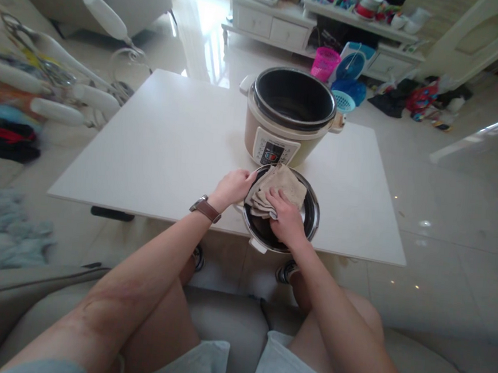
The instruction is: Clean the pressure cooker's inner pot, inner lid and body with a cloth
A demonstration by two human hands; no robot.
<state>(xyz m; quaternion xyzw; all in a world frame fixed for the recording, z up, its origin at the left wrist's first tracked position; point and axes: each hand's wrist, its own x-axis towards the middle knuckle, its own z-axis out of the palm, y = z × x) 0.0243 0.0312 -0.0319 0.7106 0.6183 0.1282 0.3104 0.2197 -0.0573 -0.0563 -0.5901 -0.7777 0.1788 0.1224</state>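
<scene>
Right hand (288, 219), just below the centre of the frame, lies half open on a folded beige cloth (287, 182), its fingers slightly bent over the top layers; whether the thumb pinches the cloth from below, I cannot tell. Left hand (234, 186), at the centre of the frame, is closed on the rim of a round lid (316, 206), thumb on top, the other fingers mostly hidden. On that wrist is a watch (206, 208) with a brown strap.

The lid is turned with its dark inner side up, and the cloth sits inside it, covering the upper part. It overlaps the near edge of a white table (161, 145), with a pale tab showing at its lower edge; I cannot tell whether it rests on the tabletop.

Just above the lid, right of centre in the upper half of the frame, an electric cooker (254, 123) stands upright on the table, uncovered, with its dark pot (294, 101) visible inside and its control panel (274, 151) facing the person. At the top of the frame are a white cabinet (265, 27) and a pink basket (325, 63). A grey sofa (230, 317) fills the bottom.
</scene>
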